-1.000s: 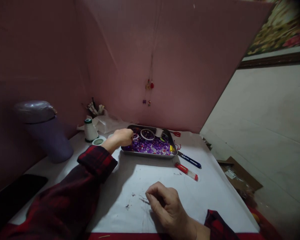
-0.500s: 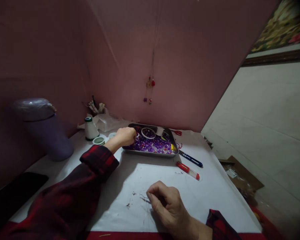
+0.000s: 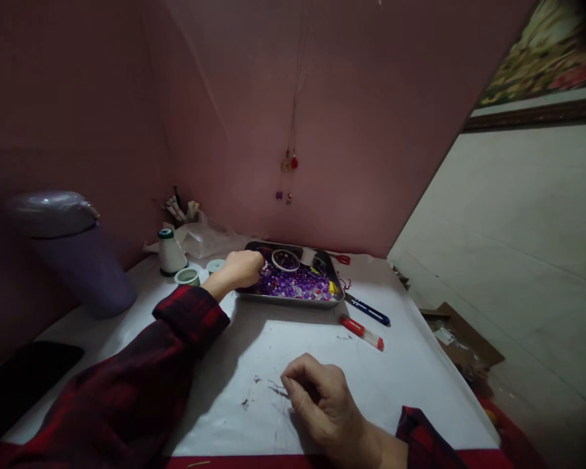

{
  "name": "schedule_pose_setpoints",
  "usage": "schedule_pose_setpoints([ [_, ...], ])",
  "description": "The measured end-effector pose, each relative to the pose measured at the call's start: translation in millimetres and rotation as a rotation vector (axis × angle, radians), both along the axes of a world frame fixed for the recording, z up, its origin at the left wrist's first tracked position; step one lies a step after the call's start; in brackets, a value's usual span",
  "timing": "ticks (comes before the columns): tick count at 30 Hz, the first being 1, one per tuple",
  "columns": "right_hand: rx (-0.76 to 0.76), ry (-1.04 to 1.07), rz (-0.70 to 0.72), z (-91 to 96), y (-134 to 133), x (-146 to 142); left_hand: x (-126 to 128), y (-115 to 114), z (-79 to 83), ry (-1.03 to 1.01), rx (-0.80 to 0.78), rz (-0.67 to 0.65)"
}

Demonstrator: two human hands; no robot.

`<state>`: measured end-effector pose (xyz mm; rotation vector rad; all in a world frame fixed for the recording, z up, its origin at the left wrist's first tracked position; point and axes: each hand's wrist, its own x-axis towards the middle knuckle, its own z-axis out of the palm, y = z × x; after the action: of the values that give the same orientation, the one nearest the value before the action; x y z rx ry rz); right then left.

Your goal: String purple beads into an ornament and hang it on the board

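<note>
Left hand (image 3: pixel 241 268) reached into the metal tray (image 3: pixel 293 301) of purple beads (image 3: pixel 293 284) at the surface's far side, grip closed among them, right hand (image 3: pixel 322 404) rested nearer, fingers curled together, lighter (image 3: pixel 362 333) beside tray.

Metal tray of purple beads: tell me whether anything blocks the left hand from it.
Nothing visible does. The left hand is already over the near-left corner of the metal tray of purple beads.

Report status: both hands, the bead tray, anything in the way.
Left hand curled over the rectangular metal tray of purple beads. Right hand closed on the white table. Red-capped clear tube beside the tray.
</note>
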<state>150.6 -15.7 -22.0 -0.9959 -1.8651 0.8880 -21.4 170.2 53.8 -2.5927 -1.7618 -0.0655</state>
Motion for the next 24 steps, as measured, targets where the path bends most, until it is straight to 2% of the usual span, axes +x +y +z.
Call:
schedule_pose_setpoints([
  [2, 0.003, 0.003, -0.001, -0.4, 0.7, 0.0, -2.4, 1.0, 3.5, -0.303, -0.092, -0.051],
  [5, 0.005, 0.004, 0.001, -1.0, 0.9, 0.4, -2.2, 0.1, 4.7, -0.938, -0.436, -0.181],
  [6, 0.004, 0.005, 0.002, -1.2, 0.7, 0.7, -1.3, -0.3, 3.8, -1.091, -0.563, -0.220],
  [8, 0.005, 0.001, 0.004, -1.1, 0.0, 1.2, 0.8, -0.2, 1.3, -1.299, -0.768, -0.279],
  [11, 0.015, 0.000, 0.001, -0.2, -0.7, 1.4, 2.4, 2.1, -1.9, -1.466, -0.924, -0.326],
  [15, 0.007, 0.004, -0.002, 0.1, -0.1, 0.9, 2.8, 3.9, -2.6, -1.534, -0.976, -0.357],
  [18, 0.002, 0.001, 0.002, -0.3, 0.6, 1.0, 6.2, 2.3, -3.7, -1.526, -0.913, -0.329],
  [21, 0.002, -0.002, 0.002, 0.1, 0.6, 1.1, 10.6, 3.1, -6.4, -1.311, -0.703, -0.234],
  [24, -0.003, -0.005, -0.004, 1.0, 0.4, 0.6, 8.4, 9.1, -7.4, -0.902, -0.320, -0.148],
])
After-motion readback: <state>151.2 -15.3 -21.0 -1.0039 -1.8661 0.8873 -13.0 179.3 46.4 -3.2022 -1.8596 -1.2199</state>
